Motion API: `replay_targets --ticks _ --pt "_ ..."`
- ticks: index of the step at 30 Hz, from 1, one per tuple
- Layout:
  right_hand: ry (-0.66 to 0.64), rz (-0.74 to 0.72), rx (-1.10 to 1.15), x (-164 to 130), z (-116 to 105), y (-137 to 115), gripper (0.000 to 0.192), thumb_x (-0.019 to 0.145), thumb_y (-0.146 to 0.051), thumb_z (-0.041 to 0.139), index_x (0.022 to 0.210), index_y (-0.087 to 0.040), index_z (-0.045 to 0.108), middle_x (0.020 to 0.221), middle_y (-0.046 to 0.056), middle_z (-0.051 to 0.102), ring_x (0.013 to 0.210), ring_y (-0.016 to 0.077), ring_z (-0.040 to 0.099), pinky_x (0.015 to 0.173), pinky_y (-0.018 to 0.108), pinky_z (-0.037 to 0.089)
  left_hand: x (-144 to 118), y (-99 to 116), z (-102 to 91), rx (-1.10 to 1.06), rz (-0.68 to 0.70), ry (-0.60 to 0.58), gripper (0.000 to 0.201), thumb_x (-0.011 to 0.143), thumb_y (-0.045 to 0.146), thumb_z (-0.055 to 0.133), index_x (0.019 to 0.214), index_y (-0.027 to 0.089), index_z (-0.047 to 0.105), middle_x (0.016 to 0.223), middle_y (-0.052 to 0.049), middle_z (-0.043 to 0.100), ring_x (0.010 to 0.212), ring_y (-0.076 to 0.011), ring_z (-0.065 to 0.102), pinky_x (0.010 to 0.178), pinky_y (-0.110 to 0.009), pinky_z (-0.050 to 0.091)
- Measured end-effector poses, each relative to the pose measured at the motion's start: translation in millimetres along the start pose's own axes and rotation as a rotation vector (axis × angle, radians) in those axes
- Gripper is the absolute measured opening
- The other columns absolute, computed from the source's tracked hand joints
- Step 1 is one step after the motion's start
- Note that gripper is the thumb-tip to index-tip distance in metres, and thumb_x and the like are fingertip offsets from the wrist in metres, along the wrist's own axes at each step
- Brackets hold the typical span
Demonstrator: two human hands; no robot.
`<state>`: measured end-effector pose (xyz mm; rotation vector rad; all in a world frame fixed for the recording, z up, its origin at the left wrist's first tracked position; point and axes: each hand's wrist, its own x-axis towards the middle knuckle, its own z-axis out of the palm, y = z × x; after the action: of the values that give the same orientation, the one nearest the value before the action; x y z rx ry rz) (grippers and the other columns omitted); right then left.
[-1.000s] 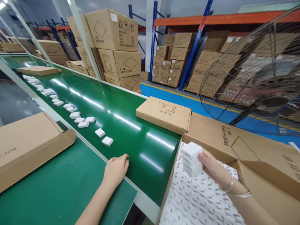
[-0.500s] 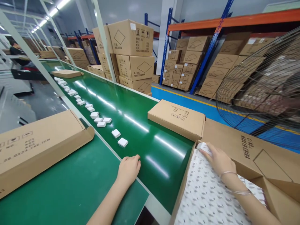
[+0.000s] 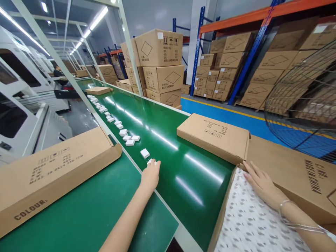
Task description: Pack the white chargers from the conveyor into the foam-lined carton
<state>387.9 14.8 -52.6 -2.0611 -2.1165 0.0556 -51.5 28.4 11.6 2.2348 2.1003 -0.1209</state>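
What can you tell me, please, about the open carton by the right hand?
The open carton looks like brown cardboard. Its lid, folded back, shows print reading C/NO. and MADE IN CHINA, plus part of a diamond outline. White pieces with small grey marks fill what shows of its inside. It lies beside the green belt and a closed carton; its near end is out of frame. The right hand is at its far corner, contact unclear.

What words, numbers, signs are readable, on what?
Left carton:
"COLOUR:"
"MODE NO"
"QTY:"
"PCS"
"KGS", twice
"MEAS. 38 0X24 2X6 7CM"
Middle stacked carton, open carton's flap:
"C/NO."
"MADE IN CHINA"
Handling symbols: left carton, top stacked carton, nearer belt carton.
Too small or blurred: remaining print there and on shelf cartons.
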Motion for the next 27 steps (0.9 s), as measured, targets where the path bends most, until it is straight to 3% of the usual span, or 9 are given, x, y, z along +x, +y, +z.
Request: replay_targets --ticks 3,7,13,18,23,27 --pt "0.001 -0.043 0.019 -0.2 3.7 3.9 0.058 0.089 -0.051 0.011 0.142 -0.026 0.014 0.144 0.005 0.026 0.127 0.0281 0.031 0.098 0.046 0.036 16.2 -9.3 0.2 0.081 0.072 -0.028 0.047 0.071 -0.008 0.031 0.108 0.017 0.048 0.117 -0.013 0.048 0.105 -0.0238 0.047 0.071 -0.031 0.046" --pt "0.017 -0.007 0.047 -1.8 -1.0 -3.4 0.06 0.087 -0.054 0.013 0.141 -0.027 0.018 0.143 0.005 0.029 0.125 0.0297 0.033 0.097 0.048 0.037 34.8 -23.3 -5.7 0.081 0.179 -0.047 0.041 0.07 -0.007 0.037 0.094 0.022 0.053 0.101 -0.006 0.056 0.105 -0.0202 0.044 0.075 -0.028 0.044" --pt "0.015 0.033 0.085 -4.0 -4.9 -9.4 0.061 0.085 -0.058 0.016 0.14 -0.03 0.021 0.14 0.003 0.033 0.122 0.0305 0.036 0.092 0.049 0.042 61.2 -54.7 -17.3 0.105 0.183 0.027 0.043 0.072 -0.005 0.037 0.103 0.022 0.051 0.116 -0.007 0.051 0.119 -0.0221 0.034 0.091 -0.037 0.037" --pt "0.079 -0.053 0.057 -2.1 8.3 -0.1 0.06 0.087 -0.054 0.019 0.14 -0.026 0.021 0.138 0.007 0.035 0.12 0.0321 0.038 0.095 0.05 0.037 75.4 -71.4 -11.4 0.069 0.235 -0.031 0.045 0.064 -0.009 0.041 0.092 0.022 0.056 0.105 -0.003 0.059 0.103 -0.0182 0.05 0.08 -0.028 0.043" --pt "0.102 -0.062 0.082 0.1 8.0 0.3 0.062 0.086 -0.055 0.019 0.139 -0.023 0.025 0.136 0.01 0.038 0.12 0.034 0.038 0.095 0.052 0.036 68.1 -57.3 -15.5 0.006 0.259 0.052 0.03 0.069 -0.003 0.046 0.086 0.018 0.058 0.091 -0.005 0.062 0.1 -0.0218 0.052 0.087 -0.034 0.041" --pt "0.045 0.041 0.203 -3.6 -20.0 -5.4 0.068 0.083 -0.059 0.019 0.139 -0.022 0.025 0.129 0.014 0.045 0.115 0.0348 0.044 0.093 0.052 0.039 38.3 -21.7 -22.0 -0.111 0.332 0.137 0.025 0.077 0.017 0.053 0.101 0.021 0.054 0.105 -0.001 0.061 0.108 -0.0191 0.05 0.1 -0.035 0.033"
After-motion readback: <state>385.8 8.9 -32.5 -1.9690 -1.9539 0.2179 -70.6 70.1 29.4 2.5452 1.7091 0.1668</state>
